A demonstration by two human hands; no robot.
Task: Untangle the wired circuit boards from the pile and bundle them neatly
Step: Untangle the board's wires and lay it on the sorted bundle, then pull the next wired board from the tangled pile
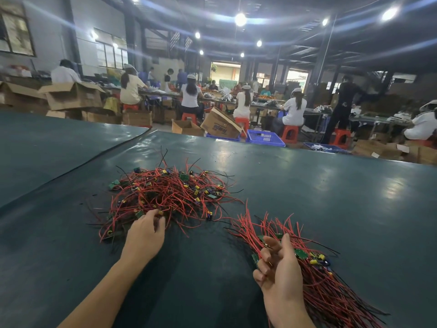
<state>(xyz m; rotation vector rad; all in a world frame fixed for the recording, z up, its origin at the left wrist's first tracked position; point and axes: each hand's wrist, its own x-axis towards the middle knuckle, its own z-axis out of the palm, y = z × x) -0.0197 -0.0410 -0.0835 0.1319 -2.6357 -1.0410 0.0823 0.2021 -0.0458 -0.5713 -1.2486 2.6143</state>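
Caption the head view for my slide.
Left hand reaches into the tangled pile while right hand holds the straightened bundle.

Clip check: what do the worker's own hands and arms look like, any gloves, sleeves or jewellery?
No gloves on the left hand or right hand, and no watch or wristband shows. The left forearm and right forearm are uncovered down to the frame's edge, so no sleeve is visible.

**Workshop hall beyond a dark green counter [307, 185]**

The counter is covered in dark green sheeting; beyond it, people [190, 95] are seated on red stools [289, 133] at long benches [256, 104]; open cardboard boxes [73, 97] and blue crates [264, 138] are set about the floor [162, 125]; round ceiling lamps [240, 19] are lit; windows [111, 55] are set in the grey left wall [47, 31].
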